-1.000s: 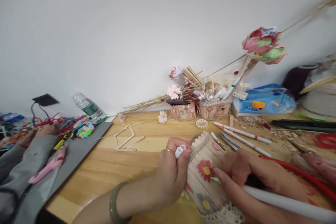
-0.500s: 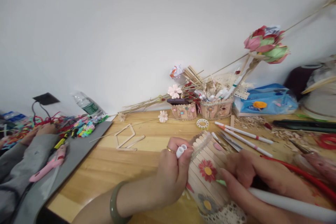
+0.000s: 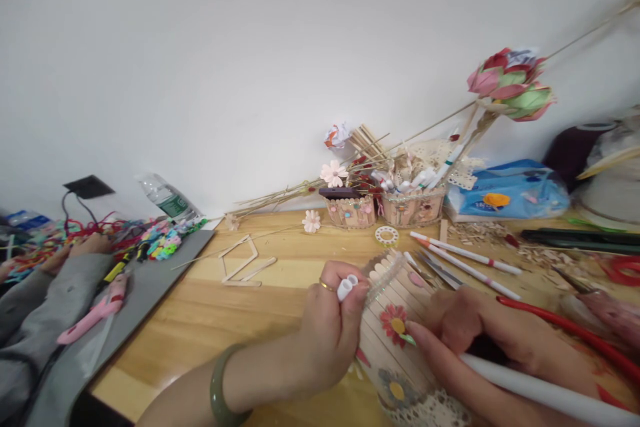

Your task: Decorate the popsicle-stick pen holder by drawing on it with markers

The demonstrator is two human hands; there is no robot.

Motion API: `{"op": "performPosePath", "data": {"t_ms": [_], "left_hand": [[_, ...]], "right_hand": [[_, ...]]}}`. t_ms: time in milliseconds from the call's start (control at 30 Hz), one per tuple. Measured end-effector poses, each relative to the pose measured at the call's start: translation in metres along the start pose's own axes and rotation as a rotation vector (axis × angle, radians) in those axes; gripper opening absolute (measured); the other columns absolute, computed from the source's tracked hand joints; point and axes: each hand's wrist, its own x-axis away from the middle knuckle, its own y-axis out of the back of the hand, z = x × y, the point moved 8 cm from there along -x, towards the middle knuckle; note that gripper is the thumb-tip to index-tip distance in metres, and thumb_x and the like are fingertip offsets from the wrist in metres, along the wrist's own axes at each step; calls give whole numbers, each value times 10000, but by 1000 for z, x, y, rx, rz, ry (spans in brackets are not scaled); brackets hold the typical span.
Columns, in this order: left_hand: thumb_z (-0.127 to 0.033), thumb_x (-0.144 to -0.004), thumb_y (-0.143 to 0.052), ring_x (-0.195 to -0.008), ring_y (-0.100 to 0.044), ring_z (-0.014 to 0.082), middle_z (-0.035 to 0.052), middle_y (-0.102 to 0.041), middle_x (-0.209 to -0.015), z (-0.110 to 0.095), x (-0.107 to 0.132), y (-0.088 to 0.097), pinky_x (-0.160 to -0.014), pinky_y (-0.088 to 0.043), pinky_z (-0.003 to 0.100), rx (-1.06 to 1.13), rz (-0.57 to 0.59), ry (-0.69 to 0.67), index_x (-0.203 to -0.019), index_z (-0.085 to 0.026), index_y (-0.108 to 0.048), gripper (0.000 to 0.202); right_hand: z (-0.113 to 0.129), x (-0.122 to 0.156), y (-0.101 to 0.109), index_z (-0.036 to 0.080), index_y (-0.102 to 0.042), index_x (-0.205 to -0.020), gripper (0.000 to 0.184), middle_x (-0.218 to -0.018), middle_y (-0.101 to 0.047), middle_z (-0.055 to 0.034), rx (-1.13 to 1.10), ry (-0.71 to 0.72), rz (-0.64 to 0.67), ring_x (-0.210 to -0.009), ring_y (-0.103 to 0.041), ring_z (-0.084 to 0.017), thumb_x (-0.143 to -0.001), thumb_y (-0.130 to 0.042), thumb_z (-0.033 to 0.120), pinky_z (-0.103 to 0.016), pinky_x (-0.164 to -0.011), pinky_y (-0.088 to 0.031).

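A craft-stick holder (image 3: 383,320), tilted, bears a red flower with a yellow centre, a grey flower and a strip of lace. My left hand (image 3: 333,330) is closed against the holder's left edge, with two white marker caps (image 3: 346,288) pinched in its fingers. Closed around a white marker (image 3: 540,393), my right hand (image 3: 480,340) lies over the right part of the holder. The marker's tip is mostly covered by my fingers. A green painted patch (image 3: 407,339) shows beside the red flower, right by my right fingertips.
Two decorated craft-stick baskets (image 3: 413,208) hold markers, sticks and flowers along the wall. Scissors (image 3: 440,270) and loose markers (image 3: 470,253) lie behind the holder. A tissue pack (image 3: 510,190) is at the right. Another person's hands (image 3: 90,247) work with colourful cords at the left.
My right fingertips have moved slightly left and up, closer to the red flower. The green patch now shows just below the flower's centre. My left hand stays on the holder.
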Motion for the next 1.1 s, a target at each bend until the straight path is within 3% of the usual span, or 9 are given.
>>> {"op": "performPosePath", "data": {"t_ms": [267, 600, 800, 933, 1100], "left_hand": [[-353, -910, -343, -519, -460, 104, -26, -500, -627, 2, -1, -2, -468, -327, 217, 22, 25, 35, -870, -206, -468, 198], [-350, -910, -344, -568, -485, 115, -9, -528, -662, 5, 0, -2, -492, -337, 230, 42, 35, 59, -875, -203, -480, 203], [-407, -896, -346, -568, -488, 133, -1, -519, -649, 10, 2, -3, -493, -341, 246, 44, 44, 113, -883, -205, -490, 249], [-422, -896, -336, -548, -487, 133, -12, -505, -618, 11, 2, -5, -506, -352, 251, 61, 65, 131, -878, -209, -479, 258], [-402, -902, -334, -552, -489, 130, -13, -510, -628, 8, 1, -5, -502, -348, 247, 59, 64, 114, -883, -213, -474, 236]], "right_hand": [[-2, 2, 0, 235, -336, -568, 288, -434, -445, 84, 26, -8, -25, -341, -397, -78, -750, -558, 215, -183, -320, -317], [-3, 5, -2, 239, -362, -581, 274, -505, -553, 74, -69, -39, -36, -397, -471, -92, -752, -575, 221, -196, -383, -372], [-4, 7, -3, 240, -359, -559, 298, -534, -607, 45, 6, -51, -29, -430, -517, -118, -761, -574, 278, -222, -389, -383], [-2, 6, -1, 222, -353, -514, 329, -438, -498, 73, 13, -30, -51, -362, -427, -79, -737, -593, 245, -191, -368, -350], [-6, 3, 5, 210, -347, -509, 320, -413, -406, 93, -140, -124, -134, -345, -360, -59, -684, -615, 205, -165, -349, -309]]}}
